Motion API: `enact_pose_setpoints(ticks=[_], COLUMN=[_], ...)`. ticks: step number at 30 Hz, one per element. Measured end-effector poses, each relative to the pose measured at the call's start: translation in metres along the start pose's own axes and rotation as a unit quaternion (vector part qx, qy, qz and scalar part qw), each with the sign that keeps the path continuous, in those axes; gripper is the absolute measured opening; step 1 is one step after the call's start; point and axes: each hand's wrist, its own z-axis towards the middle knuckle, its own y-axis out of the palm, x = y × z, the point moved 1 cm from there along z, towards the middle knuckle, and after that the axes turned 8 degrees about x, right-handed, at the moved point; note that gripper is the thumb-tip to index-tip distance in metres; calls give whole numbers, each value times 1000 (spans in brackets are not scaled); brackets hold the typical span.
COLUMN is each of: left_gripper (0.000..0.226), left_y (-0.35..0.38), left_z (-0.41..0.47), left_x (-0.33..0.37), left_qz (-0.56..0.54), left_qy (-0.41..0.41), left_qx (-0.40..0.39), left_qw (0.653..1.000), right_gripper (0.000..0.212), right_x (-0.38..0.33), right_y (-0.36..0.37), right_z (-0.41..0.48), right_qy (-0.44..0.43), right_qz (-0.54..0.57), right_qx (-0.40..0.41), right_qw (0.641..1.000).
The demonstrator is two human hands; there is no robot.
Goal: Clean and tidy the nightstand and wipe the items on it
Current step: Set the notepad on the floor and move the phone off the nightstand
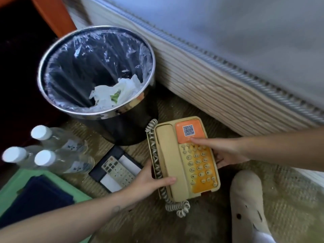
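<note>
Item: cream telephone (185, 160), low at the carpeted floor (284, 199) beside the waste bin (84, 114), left hand (149, 179) gripping its handset side, right hand (222, 153) its keypad side; risk, I judge: tilting lets the handset (166, 146) slide off, or the coiled cord (177, 206) snags.

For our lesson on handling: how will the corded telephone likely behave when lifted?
The telephone probably lifts as one rigid plastic body. Its handset only rests on top, so tilting may dislodge it. The coiled cord likely dangles.

Hotel bedroom: mattress (228, 58), corded telephone (167, 155), lined bin (126, 128), water bottles (57, 140).
</note>
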Motion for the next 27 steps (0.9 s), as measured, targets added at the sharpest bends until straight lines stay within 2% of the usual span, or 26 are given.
enact_pose_setpoints(ticks=[2, 5, 7, 10, 13, 15, 17, 20, 22, 23, 25, 26, 27], left_gripper=[58, 62, 64, 45, 40, 45, 51, 50, 41, 41, 54, 64, 75], left_y=[2, 3, 2, 1, -5, -7, -9, -15, -22, -27, -38, -46, -54], left_z=[10, 23, 29, 36, 45, 50, 52, 54, 51, 49, 41, 36, 31], left_x=[-2, -4, -5, -5, 0, -1, 0, 4, 10, 13, 18, 19, 20], left_qz=[13, 39, 59, 73, 73, 69, 62, 75, 96, 106, 133, 144, 151], left_qy=[14, 13, 3, -6, 2, 7, 4, -11, -10, -13, -18, -27, -40], left_qx=[7, -2, -5, -10, -10, -17, -27, -63, -87, -89, -84, -85, -88], left_qw=[1000, 999, 998, 997, 997, 997, 998, 995, 992, 990, 987, 986, 984], right_gripper=[84, 96, 96, 92, 92, 88, 74, 57, 44, 39, 43, 45, 44], right_x=[-3, -4, -4, -5, -4, -5, -9, -26, -41, -51, -69, -76, -83], right_y=[-2, -4, -6, -5, 3, 9, 13, 17, 22, 26, 39, 47, 59], right_z=[10, 21, 27, 34, 39, 41, 42, 43, 37, 28, 8, -1, -14], right_qy=[-4, -7, -9, -9, -3, 0, 4, -52, -124, -162, -243, -274, -295], right_qz=[4, 10, 17, 23, 7, -16, -46, -136, -251, -344, -533, -595, -634], right_qx=[12, 27, 32, 40, 51, 54, 77, 151, 195, 210, 221, 219, 214], right_qw=[1000, 1000, 999, 999, 999, 998, 996, 978, 940, 901, 780, 723, 682])
